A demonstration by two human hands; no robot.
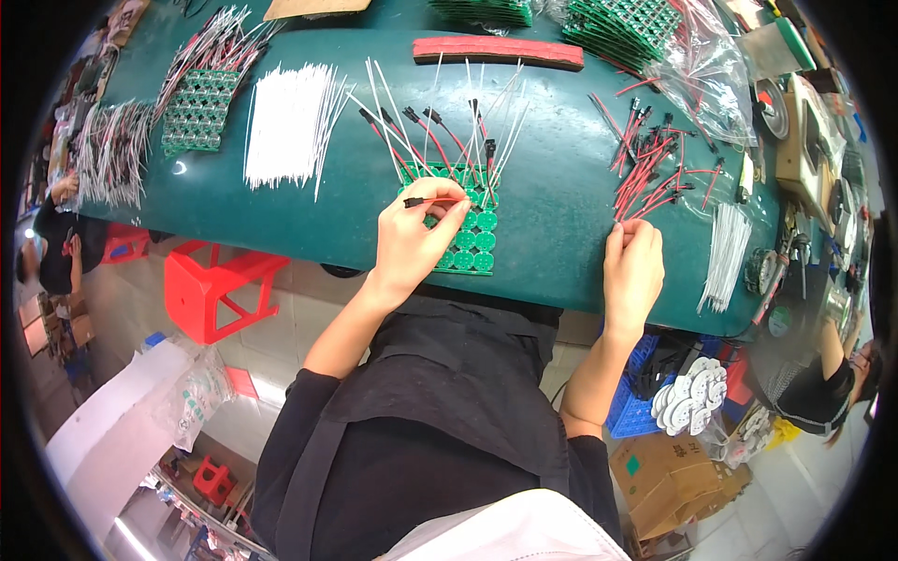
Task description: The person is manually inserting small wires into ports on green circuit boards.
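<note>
My left hand (412,234) is closed in a pinch on a short red-and-black connector wire (438,200) with a black plug pointing left. It hovers over a green circuit-board panel (475,241) of round sections, hiding part of it. Several wires with black plugs (432,117) and thin white cable ties (510,140) stand out past the panel's far edge. My right hand (633,266) has its fingertips pressed together at the near end of a loose pile of red-and-black connector wires (645,168). Whether a wire is between those fingertips, I cannot tell.
White cable ties (295,126) lie left of the panel, with another bundle (725,252) at right. Wired panels (198,107) sit far left. A red-topped bar (498,52), stacked green boards (625,28) and a clear bag (706,70) are behind. A red stool (210,294) stands below.
</note>
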